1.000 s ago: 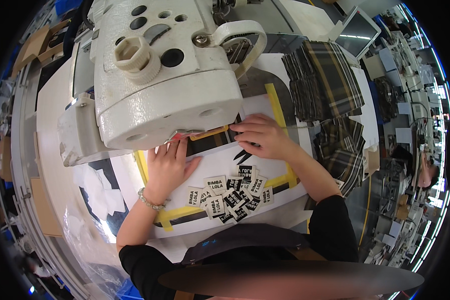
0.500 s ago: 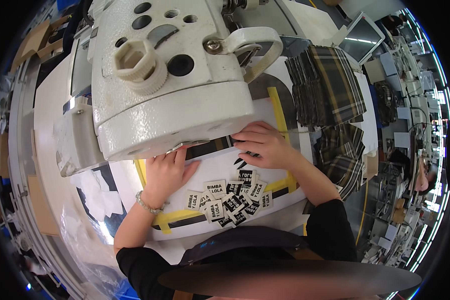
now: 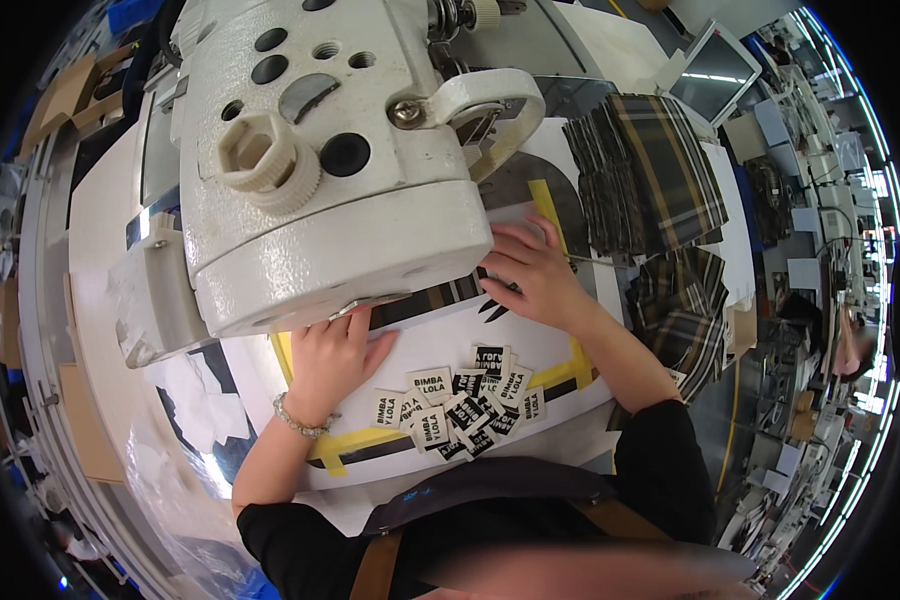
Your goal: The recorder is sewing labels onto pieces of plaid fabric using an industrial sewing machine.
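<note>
A white sewing machine head point(image 3: 340, 240) fills the upper middle and hides the needle area. Below its front edge lies a dark plaid fabric strip point(image 3: 432, 300) on a white sheet. My left hand point(image 3: 332, 362) rests at the strip's left end, thumb stretched aside, fingertips partly hidden by the machine. At the other end, my right hand point(image 3: 538, 277) has curved fingers near the machine's right side. Dark pointed blades of what look like thread snips point(image 3: 492, 311) stick out beneath its thumb. Nearer me, several black and white fabric labels point(image 3: 467, 410) lie in a loose pile.
Stacked plaid fabric pieces point(image 3: 660, 170) stand at the right, with more plaid pieces point(image 3: 680, 310) closer to me. Yellow tape point(image 3: 360, 436) edges the white sheet. White scraps point(image 3: 195, 395) and clear plastic point(image 3: 175, 500) lie left. A screen point(image 3: 715, 72) stands at back right.
My right hand has shifted slightly away from me with the snips, and its fingers have come off the strip's end. More of the strip shows. My left hand stays nearly still.
</note>
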The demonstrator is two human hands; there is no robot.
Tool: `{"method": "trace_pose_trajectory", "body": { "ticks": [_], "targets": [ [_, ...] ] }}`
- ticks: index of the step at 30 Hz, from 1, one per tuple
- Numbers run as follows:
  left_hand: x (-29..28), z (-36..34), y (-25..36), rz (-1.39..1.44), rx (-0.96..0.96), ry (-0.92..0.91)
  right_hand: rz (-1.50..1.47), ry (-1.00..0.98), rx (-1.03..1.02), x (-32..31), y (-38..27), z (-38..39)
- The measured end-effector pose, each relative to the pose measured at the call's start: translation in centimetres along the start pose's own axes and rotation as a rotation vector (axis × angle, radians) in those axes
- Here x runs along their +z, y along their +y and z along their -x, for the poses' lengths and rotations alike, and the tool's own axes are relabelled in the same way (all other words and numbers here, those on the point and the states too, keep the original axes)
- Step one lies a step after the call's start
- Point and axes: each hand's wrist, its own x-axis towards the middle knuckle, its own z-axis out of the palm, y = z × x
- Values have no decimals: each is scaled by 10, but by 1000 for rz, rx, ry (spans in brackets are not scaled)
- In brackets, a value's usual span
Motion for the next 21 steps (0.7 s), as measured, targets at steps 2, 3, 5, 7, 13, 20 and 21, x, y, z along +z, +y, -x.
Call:
{"method": "trace_pose_trajectory", "body": {
  "ticks": [2,3,5,7,13,20,21],
  "targets": [
    [-1,-1,0,8,-7,-10,25,-17,18,1,0,-3],
    [-2,-3,-1,1,8,3,44,-15,14,1,-1,-5],
    [-3,-4,0,-8,26,19,65,-11,9,2,-1,-7],
    [-4,-4,0,-11,14,4,82,-27,10,3,0,-6],
    [-4,-4,1,-2,12,7,71,-34,4,4,2,-5],
    [-5,-6,1,10,6,2,70,-28,-4,3,3,-4],
    [-6,-6,1,15,7,0,64,-24,-6,3,3,-4]
  ]
}}
